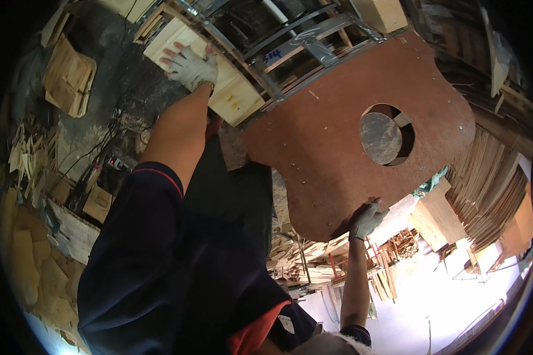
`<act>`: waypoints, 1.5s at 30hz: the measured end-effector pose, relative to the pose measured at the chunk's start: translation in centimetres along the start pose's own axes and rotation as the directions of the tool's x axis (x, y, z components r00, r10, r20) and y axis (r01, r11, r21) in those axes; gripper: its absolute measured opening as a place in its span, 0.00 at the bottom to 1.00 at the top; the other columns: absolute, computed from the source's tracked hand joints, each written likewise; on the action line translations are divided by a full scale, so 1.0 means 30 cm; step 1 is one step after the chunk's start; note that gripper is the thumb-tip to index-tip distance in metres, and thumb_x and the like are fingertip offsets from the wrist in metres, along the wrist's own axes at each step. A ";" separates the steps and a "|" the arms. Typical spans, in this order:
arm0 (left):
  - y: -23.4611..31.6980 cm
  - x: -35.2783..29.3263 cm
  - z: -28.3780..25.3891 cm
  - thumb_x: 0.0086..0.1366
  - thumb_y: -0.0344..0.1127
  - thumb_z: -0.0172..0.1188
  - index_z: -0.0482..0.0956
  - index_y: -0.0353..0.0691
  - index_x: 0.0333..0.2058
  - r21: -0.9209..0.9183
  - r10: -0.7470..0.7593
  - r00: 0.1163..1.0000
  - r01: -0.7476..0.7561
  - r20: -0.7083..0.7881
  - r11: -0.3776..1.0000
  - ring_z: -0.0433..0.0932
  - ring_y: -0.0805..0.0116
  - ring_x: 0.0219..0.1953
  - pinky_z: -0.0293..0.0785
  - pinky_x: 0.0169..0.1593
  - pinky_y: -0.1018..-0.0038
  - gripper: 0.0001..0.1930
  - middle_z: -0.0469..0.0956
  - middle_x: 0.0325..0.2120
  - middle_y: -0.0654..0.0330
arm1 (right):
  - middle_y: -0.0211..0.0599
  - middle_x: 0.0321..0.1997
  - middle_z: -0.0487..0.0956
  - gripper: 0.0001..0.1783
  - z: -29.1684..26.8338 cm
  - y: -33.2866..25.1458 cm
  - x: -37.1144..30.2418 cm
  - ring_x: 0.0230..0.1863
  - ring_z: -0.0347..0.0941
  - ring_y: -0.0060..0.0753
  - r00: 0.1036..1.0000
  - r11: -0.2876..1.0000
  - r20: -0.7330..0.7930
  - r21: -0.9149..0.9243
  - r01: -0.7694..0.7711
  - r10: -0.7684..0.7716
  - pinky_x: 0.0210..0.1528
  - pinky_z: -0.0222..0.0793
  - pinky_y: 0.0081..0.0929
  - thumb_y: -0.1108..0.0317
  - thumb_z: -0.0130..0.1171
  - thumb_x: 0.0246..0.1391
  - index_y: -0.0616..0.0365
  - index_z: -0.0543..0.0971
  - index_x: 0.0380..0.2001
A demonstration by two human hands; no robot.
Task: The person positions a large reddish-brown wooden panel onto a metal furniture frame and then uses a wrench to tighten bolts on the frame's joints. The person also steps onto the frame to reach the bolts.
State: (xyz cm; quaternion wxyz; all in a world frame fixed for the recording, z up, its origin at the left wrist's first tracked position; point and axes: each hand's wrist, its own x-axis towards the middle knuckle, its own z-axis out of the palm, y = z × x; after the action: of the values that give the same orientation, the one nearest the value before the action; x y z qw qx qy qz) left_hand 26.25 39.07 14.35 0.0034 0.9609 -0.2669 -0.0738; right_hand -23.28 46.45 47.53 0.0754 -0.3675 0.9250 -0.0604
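The brown board hides most of what lies beneath; glare washes out the floor.

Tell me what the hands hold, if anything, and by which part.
The left hand holds nothing, spread on the pale board. The right hand touches the brown panel at its near edge; whether it grips cannot be told.

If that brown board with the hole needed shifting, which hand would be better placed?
Probably the right hand: it touches the edge of the brown board, while the left hand lies spread on the pale wood.
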 end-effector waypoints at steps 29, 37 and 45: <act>-0.002 -0.029 0.090 0.67 0.76 0.42 0.57 0.47 0.73 0.172 -0.030 0.996 0.043 -0.082 0.984 0.50 0.36 0.75 0.50 0.69 0.33 0.47 0.54 0.71 0.36 | 0.55 0.33 0.84 0.36 0.192 0.215 0.117 0.39 0.81 0.64 0.995 0.993 0.012 -0.066 -0.101 0.102 0.45 0.71 0.54 0.42 0.46 0.71 0.73 0.72 0.55; -0.001 -0.027 0.106 0.68 0.76 0.41 0.48 0.46 0.77 0.172 -0.058 0.998 0.063 -0.034 0.983 0.38 0.34 0.78 0.47 0.71 0.33 0.50 0.39 0.77 0.35 | 0.55 0.32 0.83 0.32 0.247 0.243 0.140 0.38 0.80 0.64 0.992 0.986 -0.010 -0.107 -0.129 0.129 0.44 0.69 0.54 0.41 0.46 0.71 0.67 0.74 0.45; -0.001 -0.038 0.103 0.69 0.76 0.40 0.51 0.45 0.76 0.179 -0.038 0.996 0.051 -0.079 0.983 0.43 0.37 0.77 0.49 0.69 0.35 0.49 0.45 0.75 0.36 | 0.56 0.31 0.82 0.34 0.279 0.279 0.157 0.37 0.79 0.63 0.986 0.984 -0.022 -0.059 -0.168 0.167 0.44 0.68 0.55 0.39 0.47 0.69 0.66 0.77 0.43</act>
State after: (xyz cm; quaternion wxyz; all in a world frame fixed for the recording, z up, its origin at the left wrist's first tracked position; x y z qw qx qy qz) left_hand 24.86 39.79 11.44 -0.0755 0.9650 -0.2507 -0.0131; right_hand -30.75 48.78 37.47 0.0610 -0.2901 0.9546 -0.0291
